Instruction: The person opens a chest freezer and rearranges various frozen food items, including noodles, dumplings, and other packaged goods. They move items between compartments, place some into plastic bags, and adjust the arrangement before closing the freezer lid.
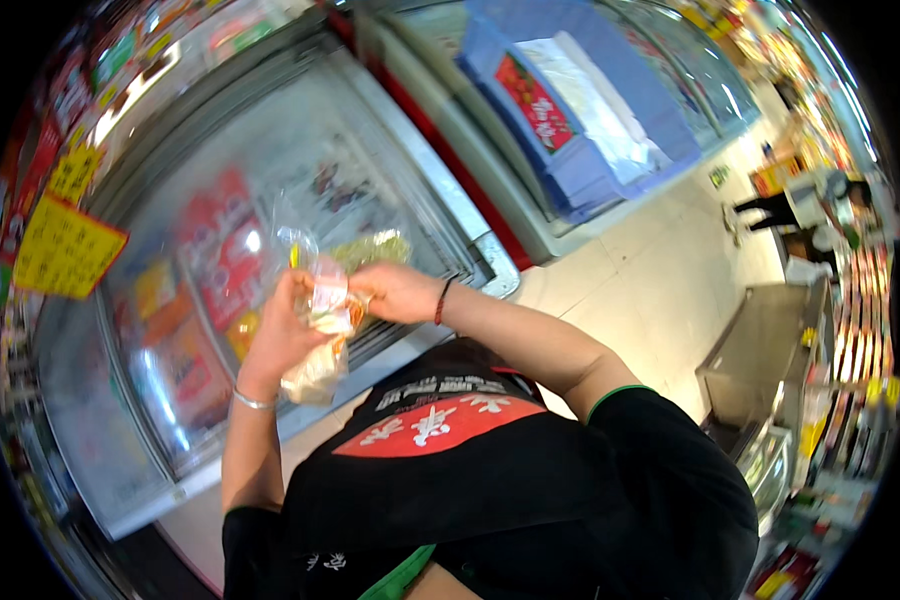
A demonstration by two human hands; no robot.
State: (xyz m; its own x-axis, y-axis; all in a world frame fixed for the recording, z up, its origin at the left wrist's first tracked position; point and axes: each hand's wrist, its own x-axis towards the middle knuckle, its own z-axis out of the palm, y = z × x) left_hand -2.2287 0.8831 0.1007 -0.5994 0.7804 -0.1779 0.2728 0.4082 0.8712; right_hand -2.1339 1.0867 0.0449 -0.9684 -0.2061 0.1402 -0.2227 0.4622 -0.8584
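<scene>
Both hands are on a clear plastic bag of pale food (316,375) held over the edge of a chest freezer. My left hand (285,322), with a silver bangle at the wrist, grips the bag's left side. My right hand (397,291), wearing a dark beaded bracelet, pinches it from the right. Between the hands the bag carries a white label (330,294) with writing, partly covered by fingers. Just beyond my right hand, a clear bag of yellow-green food (379,249) lies on the freezer's glass lid (285,142). Blur hides finer detail.
Packaged goods show through the glass. A yellow sign (67,244) stands at the left. On the neighbouring freezer, a blue plastic crate (570,180) holds white plastic bags (585,97). A metal counter (750,337) stands to the right, with a person (802,199) farther off.
</scene>
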